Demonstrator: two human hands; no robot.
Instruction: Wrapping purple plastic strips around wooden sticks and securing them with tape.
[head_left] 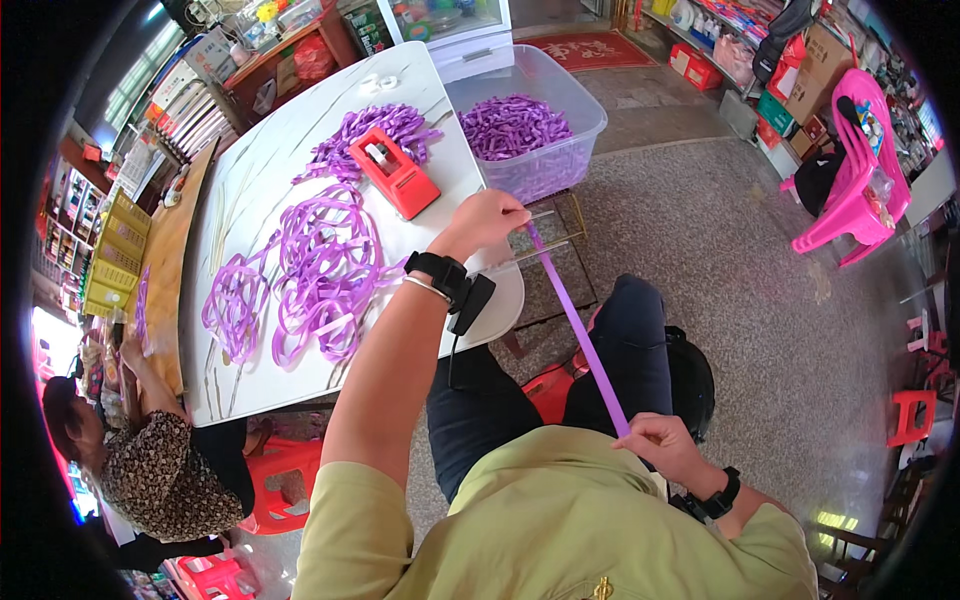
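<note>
A purple ribbon (pixel 583 338) is stretched taut in front of me, running from the table's right edge down toward my lap. My left hand (pixel 486 222) pinches its far end beside a thin metal wire frame (pixel 545 222) at that edge. Near my waist, my right hand (pixel 664 446) grips the near end between thumb and fingers. Left of my left hand, a red tape dispenser (pixel 405 185) stands on the white marbled table (pixel 260 170). Loose loops of purple ribbon (pixel 330 262) lie on the table, with a bunched purple pile (pixel 385 128) behind them.
A clear plastic bin (pixel 585 135) full of purple pieces stands beyond the table's right edge. A small black device (pixel 474 305) with a cable is at the table's edge. At the left, another person (pixel 170 450) works at a wooden table. Pink chairs (pixel 860 175) stand far right.
</note>
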